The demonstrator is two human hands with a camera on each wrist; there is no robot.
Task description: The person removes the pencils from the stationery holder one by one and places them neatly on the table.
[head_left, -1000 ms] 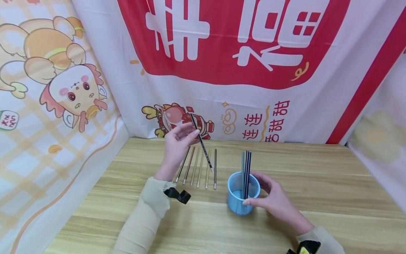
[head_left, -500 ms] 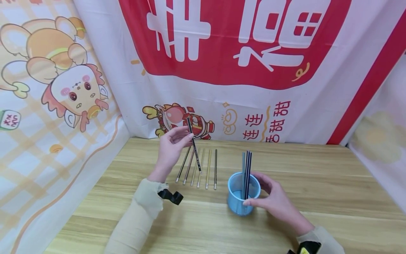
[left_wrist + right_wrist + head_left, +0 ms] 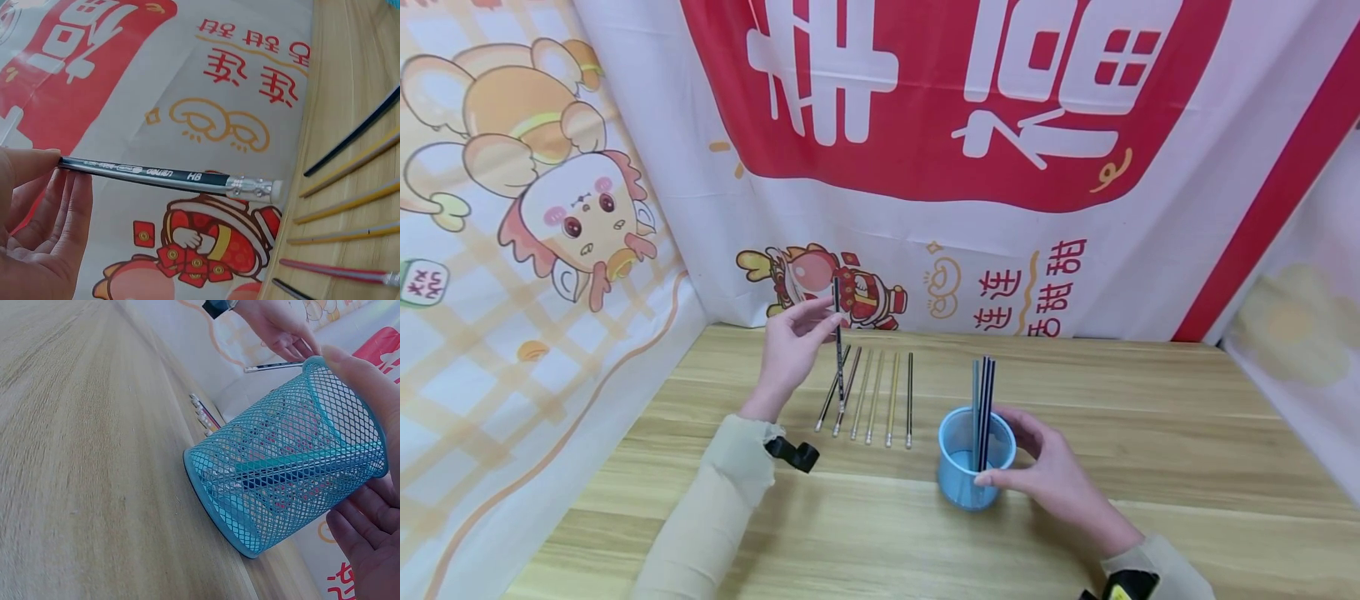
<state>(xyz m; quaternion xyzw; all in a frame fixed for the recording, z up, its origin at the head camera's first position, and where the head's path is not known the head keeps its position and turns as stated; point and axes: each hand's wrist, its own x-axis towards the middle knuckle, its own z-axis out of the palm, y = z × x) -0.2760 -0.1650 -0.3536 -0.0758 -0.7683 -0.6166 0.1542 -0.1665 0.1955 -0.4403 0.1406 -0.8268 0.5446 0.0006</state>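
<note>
My left hand pinches a black pencil between thumb and fingers, above the left end of a row of pencils. It hangs nearly upright with its eraser end down; "HB" lettering shows in the left wrist view, beside the metal ferrule. Several pencils lie side by side on the table, erasers toward me, dark, reddish and yellow ones among them. To their right stands a blue mesh pencil cup with a few pencils leaning inside. My right hand holds this cup round its right side, thumb at the rim.
The wooden table runs back to a white and red printed cloth. Another printed cloth walls off the left side, and a pale one the right.
My left hand has moved left with the black pencil, which has swung from a slant to nearly upright. My right hand and the cup stay in place.
</note>
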